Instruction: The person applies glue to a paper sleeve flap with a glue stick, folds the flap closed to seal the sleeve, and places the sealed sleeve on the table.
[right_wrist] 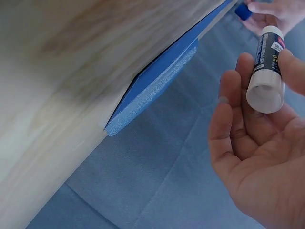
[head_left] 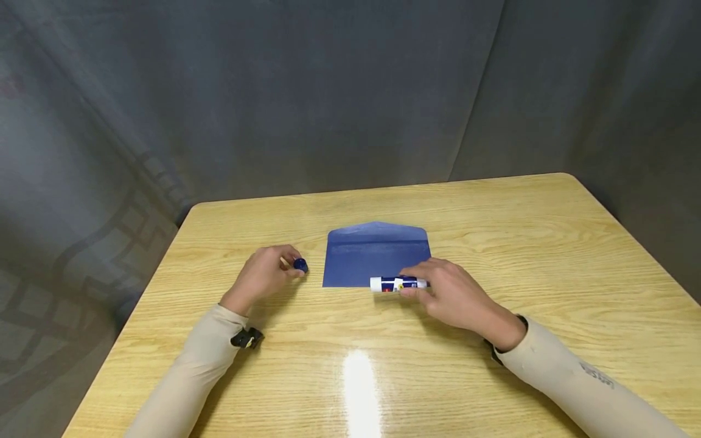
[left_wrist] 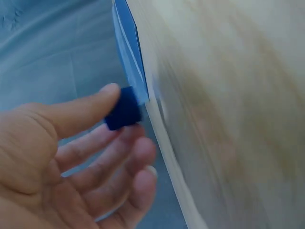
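Note:
My left hand pinches a small dark-blue cap between thumb and fingers, left of the envelope. In the left wrist view the cap sits at the thumb tip, the other fingers loosely bent below it. My right hand grips a glue stick with white ends and a dark-blue printed label. It lies sideways over the lower edge of a blue envelope, its white end toward the left. The envelope's flap is unfolded, pointing away from me. In the right wrist view, the glue stick's hollow white base shows.
A light wood-grain table with rounded far corners bears the envelope. Dark grey curtains hang behind it and at both sides. Both forearms wear beige sleeves, with dark straps at the wrists.

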`<state>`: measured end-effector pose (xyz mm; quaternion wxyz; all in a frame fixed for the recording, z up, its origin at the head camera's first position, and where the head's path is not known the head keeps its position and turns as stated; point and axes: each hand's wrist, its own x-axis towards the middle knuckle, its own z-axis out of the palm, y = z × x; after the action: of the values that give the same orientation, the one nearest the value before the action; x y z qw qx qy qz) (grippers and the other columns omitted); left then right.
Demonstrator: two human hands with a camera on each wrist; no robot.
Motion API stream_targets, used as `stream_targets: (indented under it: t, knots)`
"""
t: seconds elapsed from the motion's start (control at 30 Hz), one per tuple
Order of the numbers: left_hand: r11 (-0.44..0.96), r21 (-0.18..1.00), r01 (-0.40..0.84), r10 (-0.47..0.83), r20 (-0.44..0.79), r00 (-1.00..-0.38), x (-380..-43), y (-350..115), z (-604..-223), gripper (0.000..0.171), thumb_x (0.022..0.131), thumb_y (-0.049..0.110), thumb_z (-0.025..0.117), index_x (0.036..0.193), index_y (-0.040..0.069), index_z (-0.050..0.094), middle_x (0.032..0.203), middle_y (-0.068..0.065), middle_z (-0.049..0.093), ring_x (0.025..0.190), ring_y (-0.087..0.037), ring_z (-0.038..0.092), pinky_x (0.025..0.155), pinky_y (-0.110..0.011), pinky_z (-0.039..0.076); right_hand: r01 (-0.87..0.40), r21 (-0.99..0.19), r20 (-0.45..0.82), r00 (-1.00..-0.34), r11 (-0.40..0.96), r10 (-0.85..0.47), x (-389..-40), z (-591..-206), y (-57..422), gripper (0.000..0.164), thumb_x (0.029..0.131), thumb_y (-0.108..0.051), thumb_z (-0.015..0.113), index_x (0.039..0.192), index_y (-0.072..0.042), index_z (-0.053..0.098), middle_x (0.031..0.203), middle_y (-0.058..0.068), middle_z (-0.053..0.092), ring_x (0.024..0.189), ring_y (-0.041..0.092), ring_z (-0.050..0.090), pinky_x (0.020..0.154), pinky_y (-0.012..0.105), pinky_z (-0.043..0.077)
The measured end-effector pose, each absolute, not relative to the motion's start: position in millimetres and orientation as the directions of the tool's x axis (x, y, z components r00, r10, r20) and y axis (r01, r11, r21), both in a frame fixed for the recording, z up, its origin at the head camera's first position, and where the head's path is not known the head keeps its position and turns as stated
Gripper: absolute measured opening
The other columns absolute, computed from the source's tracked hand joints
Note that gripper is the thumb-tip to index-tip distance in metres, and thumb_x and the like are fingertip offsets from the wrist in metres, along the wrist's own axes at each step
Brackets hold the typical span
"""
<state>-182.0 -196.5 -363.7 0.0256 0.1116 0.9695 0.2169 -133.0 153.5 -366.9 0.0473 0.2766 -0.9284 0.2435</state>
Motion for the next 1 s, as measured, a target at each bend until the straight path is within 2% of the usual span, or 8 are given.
stream_targets:
  t: [0.27, 0.47, 0.6, 0.7, 0.8, 0.9, 1.0]
  knots:
    - [0.922, 0.342, 0.183, 0.211, -0.046, -0.976, -182.4, -205.2, -363.7, 0.029, 0.083, 0.024, 0.082, 0.106, 0.008, 0.074, 0.092, -0.006, 0.075, 0.085, -0.023, 0.068, 0.075, -0.041, 0.052, -0.54, -0.416, 0.224, -0.84, 0.731, -0.493, -133.2, -366.7, 153.0, 0.038, 0.093, -0.031, 0.07, 0.122, -0.007, 0.071, 0.115, 0.009, 0.073, 0.107, 0.027, 0.067, 0.089, 0.047, 0.055]
    - [0.93, 0.312, 0.194, 0.22, -0.048, -0.974, -183.6, -205.5, -364.1, 0.037, 0.08, 0.027, 0.084, 0.109, 0.006, 0.074, 0.095, -0.008, 0.076, 0.087, -0.025, 0.07, 0.077, -0.044, 0.054, -0.533, -0.425, 0.218, -0.845, 0.732, -0.489, -134.2, -367.5, 153.7, 0.039, 0.093, -0.033, 0.07, 0.122, -0.007, 0.071, 0.116, 0.01, 0.073, 0.11, 0.029, 0.067, 0.093, 0.048, 0.054]
    - [0.95, 0.23, 0.214, 0.226, -0.031, -0.974, -181.2, -206.4, -360.5, 0.053, 0.075, 0.037, 0.086, 0.116, 0.005, 0.073, 0.099, -0.009, 0.077, 0.087, -0.027, 0.071, 0.071, -0.044, 0.056, -0.527, -0.441, 0.212, -0.848, 0.727, -0.486, -135.7, -367.4, 154.6, 0.039, 0.093, -0.032, 0.07, 0.122, -0.007, 0.071, 0.117, 0.012, 0.073, 0.112, 0.031, 0.067, 0.095, 0.05, 0.053]
    - [0.957, 0.143, 0.251, 0.244, 0.063, -0.968, -172.8, -199.5, -354.9, 0.061, 0.072, 0.042, 0.087, 0.118, 0.004, 0.072, 0.102, -0.01, 0.075, 0.083, -0.03, 0.071, 0.062, -0.044, 0.057, -0.516, -0.456, 0.2, -0.854, 0.726, -0.481, -136.9, -367.1, 155.9, 0.039, 0.093, -0.031, 0.07, 0.123, -0.007, 0.071, 0.12, 0.013, 0.072, 0.115, 0.034, 0.066, 0.098, 0.052, 0.051]
    - [0.941, 0.042, 0.335, 0.317, 0.235, -0.919, -162.4, -184.5, -354.7, 0.056, 0.072, 0.04, 0.088, 0.112, 0.005, 0.073, 0.1, -0.012, 0.073, 0.081, -0.032, 0.07, 0.056, -0.043, 0.056, -0.503, -0.469, 0.186, -0.86, 0.726, -0.476, -137.5, -367.2, 156.7, 0.039, 0.093, -0.032, 0.07, 0.124, -0.008, 0.07, 0.122, 0.014, 0.071, 0.119, 0.035, 0.064, 0.101, 0.054, 0.049]
    - [0.896, -0.103, 0.431, 0.435, 0.391, -0.811, -153.9, -167.6, -361.8, 0.042, 0.074, 0.037, 0.088, 0.098, 0.007, 0.074, 0.086, -0.008, 0.071, 0.075, -0.028, 0.068, 0.054, -0.039, 0.055, -0.502, -0.477, 0.185, -0.86, 0.722, -0.476, -137.5, -367.5, 156.5, 0.039, 0.093, -0.032, 0.07, 0.124, -0.008, 0.07, 0.122, 0.013, 0.071, 0.12, 0.035, 0.063, 0.101, 0.054, 0.049]
    - [0.842, -0.216, 0.494, 0.534, 0.465, -0.707, -147.2, -153.6, -368.1, 0.032, 0.077, 0.035, 0.086, 0.086, 0.009, 0.071, 0.077, -0.004, 0.067, 0.07, -0.023, 0.064, 0.056, -0.035, 0.053, -0.505, -0.487, 0.188, -0.857, 0.713, -0.48, -137.4, -367.3, 155.8, 0.039, 0.094, -0.032, 0.069, 0.124, -0.008, 0.07, 0.121, 0.013, 0.072, 0.117, 0.033, 0.065, 0.099, 0.052, 0.051]
